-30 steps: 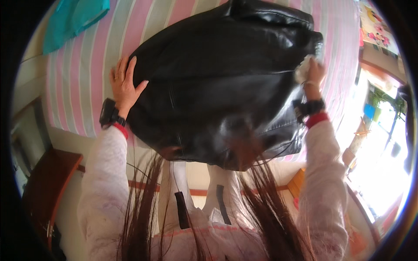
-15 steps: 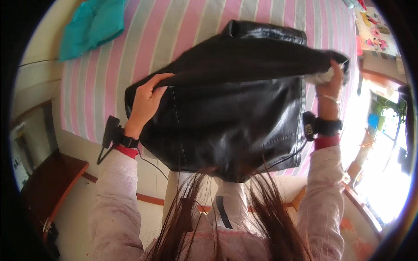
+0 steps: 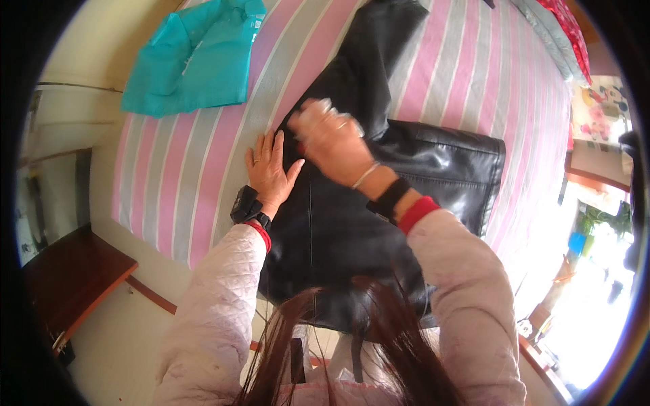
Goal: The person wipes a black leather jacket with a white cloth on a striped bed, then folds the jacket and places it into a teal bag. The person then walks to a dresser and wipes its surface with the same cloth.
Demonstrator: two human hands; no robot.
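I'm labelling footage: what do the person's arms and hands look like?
Pale pinkish quilted sleeves, red cuffs and black wrist straps. The left hand wears a ring, its wrist a black box; the right hand has a pale bracelet at its wrist.

Two hands point(image 3: 269, 172) point(image 3: 336, 150) — one jacket point(image 3: 349, 233), one wad point(image 3: 326, 108), one bed point(image 3: 206, 176).

Free passage over the striped bedspread point(image 3: 528, 118) to the right of the black jacket point(image 3: 338, 233), plus a narrower lane along the jacket's left side, bounded farther out by a teal folded item point(image 3: 193, 64). Left hand point(image 3: 269, 169) blocks the jacket's left edge; right hand point(image 3: 337, 149) with white wad point(image 3: 325, 107) obstructs its upper left, hair point(image 3: 399, 325) its near edge.
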